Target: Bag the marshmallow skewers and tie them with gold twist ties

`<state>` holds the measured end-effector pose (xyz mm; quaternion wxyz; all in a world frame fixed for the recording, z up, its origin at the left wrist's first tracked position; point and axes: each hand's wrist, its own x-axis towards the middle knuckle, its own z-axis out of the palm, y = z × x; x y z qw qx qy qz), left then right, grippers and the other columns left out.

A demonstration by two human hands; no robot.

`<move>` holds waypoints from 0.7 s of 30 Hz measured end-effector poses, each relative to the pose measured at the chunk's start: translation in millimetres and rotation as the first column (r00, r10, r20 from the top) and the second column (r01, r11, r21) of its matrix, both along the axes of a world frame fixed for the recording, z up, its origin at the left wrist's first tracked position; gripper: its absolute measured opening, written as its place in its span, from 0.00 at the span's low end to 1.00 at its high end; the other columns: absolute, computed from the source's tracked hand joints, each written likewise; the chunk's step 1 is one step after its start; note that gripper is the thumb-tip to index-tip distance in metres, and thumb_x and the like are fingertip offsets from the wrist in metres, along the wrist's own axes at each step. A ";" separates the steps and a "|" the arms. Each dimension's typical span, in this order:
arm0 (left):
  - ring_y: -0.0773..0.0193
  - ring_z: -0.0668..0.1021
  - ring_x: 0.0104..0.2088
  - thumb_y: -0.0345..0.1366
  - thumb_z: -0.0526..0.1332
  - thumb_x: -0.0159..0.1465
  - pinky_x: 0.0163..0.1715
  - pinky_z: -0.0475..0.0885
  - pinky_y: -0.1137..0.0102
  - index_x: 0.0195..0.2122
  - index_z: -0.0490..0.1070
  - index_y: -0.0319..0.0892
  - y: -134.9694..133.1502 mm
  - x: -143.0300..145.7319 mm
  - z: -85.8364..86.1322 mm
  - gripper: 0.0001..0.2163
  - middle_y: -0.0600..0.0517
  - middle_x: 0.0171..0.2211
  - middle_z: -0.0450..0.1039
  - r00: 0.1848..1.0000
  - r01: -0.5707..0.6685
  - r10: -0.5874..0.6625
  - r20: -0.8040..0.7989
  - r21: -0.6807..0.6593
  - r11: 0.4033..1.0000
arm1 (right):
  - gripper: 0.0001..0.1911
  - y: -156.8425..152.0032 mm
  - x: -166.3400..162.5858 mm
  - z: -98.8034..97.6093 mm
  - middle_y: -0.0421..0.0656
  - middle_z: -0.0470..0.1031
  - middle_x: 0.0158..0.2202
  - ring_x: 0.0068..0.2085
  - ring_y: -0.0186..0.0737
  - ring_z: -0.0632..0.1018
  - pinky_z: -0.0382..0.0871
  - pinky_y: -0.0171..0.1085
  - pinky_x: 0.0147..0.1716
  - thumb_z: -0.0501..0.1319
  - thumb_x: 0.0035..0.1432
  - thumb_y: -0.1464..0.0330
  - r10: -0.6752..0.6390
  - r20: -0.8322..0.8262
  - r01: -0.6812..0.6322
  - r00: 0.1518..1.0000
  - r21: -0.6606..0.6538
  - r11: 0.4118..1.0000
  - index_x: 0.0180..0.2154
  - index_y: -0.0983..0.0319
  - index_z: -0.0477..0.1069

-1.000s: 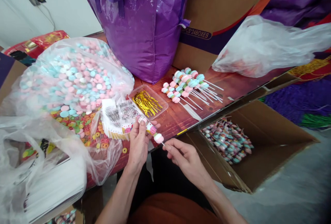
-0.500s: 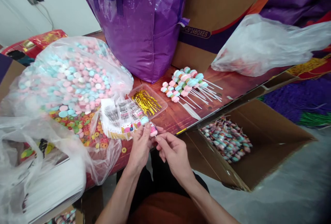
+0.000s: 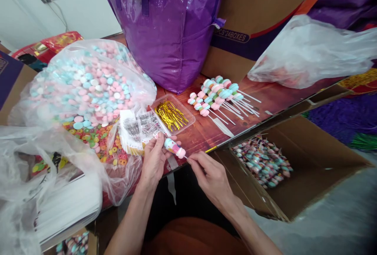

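Note:
A candy skewer (image 3: pixel 178 151) of pink and blue pieces is between my two hands, and a clear printed wrapper seems to lie around it. My left hand (image 3: pixel 154 159) is closed at the upper end, thumb on top, hiding part of it. My right hand (image 3: pixel 210 174) pinches the short white stick below the pink candy. Beside my left hand lies a stack of printed wrappers (image 3: pixel 138 125). Just behind it is a clear plastic tray (image 3: pixel 191 119) of gold twist ties (image 3: pixel 171 113).
Several candy skewers (image 3: pixel 216 94) lie on the table (image 3: pixel 188 139) beside a white strip (image 3: pixel 223 127). Left are a bag of pink and blue candies (image 3: pixel 97 78) and ring candies (image 3: pixel 103 141). A purple bag (image 3: pixel 165 39) stands behind. An open carton (image 3: pixel 309 168) holds wrapped skewers (image 3: pixel 265 161).
My right hand has moved right and down, away from my left hand. More of the skewer and its stick now shows between them. The whole view has shifted slightly.

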<state>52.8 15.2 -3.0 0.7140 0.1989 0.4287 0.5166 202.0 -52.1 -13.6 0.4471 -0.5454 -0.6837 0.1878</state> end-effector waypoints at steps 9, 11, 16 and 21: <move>0.56 0.84 0.30 0.50 0.74 0.52 0.31 0.79 0.67 0.34 0.71 0.38 4.1 -4.0 2.4 0.21 0.44 0.32 0.83 0.997 0.066 -0.067 -0.027 -0.047 0.997 | 0.09 -3.6 8.9 3.6 0.40 0.69 0.28 0.27 0.34 0.72 0.64 0.33 0.30 0.55 0.68 0.76 0.018 0.191 -0.031 0.981 0.067 0.997 0.35 0.61 0.69; 0.56 0.84 0.32 0.49 0.73 0.53 0.33 0.79 0.67 0.36 0.72 0.37 2.0 -0.7 1.1 0.21 0.43 0.34 0.83 0.997 0.062 -0.063 -0.039 -0.030 0.998 | 0.09 -2.9 6.5 2.7 0.41 0.69 0.28 0.28 0.35 0.72 0.65 0.33 0.31 0.54 0.68 0.76 -0.001 0.220 -0.020 0.975 0.090 0.996 0.35 0.61 0.69; 0.57 0.84 0.38 0.46 0.72 0.55 0.40 0.78 0.67 0.39 0.73 0.39 -9.3 9.8 -2.9 0.19 0.46 0.37 0.83 1.000 0.017 -0.016 -0.022 0.021 1.000 | 0.10 4.9 -11.7 -4.9 0.42 0.70 0.27 0.28 0.36 0.73 0.67 0.33 0.32 0.54 0.68 0.77 -0.036 0.192 0.012 0.981 0.129 0.992 0.34 0.62 0.69; 0.54 0.84 0.41 0.48 0.70 0.58 0.44 0.78 0.64 0.37 0.75 0.37 -12.0 7.5 -4.4 0.17 0.43 0.39 0.83 0.996 0.088 -0.088 0.002 0.009 0.996 | 0.09 7.0 -18.9 -3.9 0.43 0.73 0.30 0.32 0.37 0.76 0.70 0.34 0.36 0.54 0.69 0.74 -0.030 0.038 0.027 0.999 0.080 0.996 0.38 0.62 0.72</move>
